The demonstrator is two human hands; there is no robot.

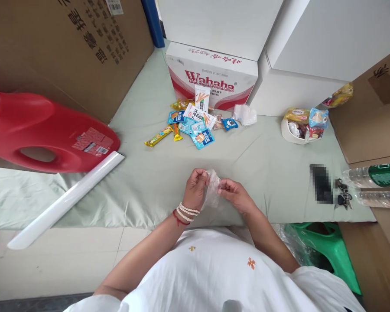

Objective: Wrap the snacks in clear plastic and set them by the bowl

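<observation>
Pinched by the left hand point(193, 190) and right hand point(236, 195), a clear bag point(212, 190) hangs limp over the table's point(149, 186) near side, seemingly not yet spread; snack packets point(203, 138) lie loose beyond.

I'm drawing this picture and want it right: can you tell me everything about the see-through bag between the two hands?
The bag looks like thin, soft plastic, clear and a bit whitish, with shiny wrinkles. It is crumpled, and nothing shows inside. The left grip pinches its upper left edge; the right grip pinches its right side. It hangs over the near part of the pale green cloth; I can't tell whether they touch.
</observation>
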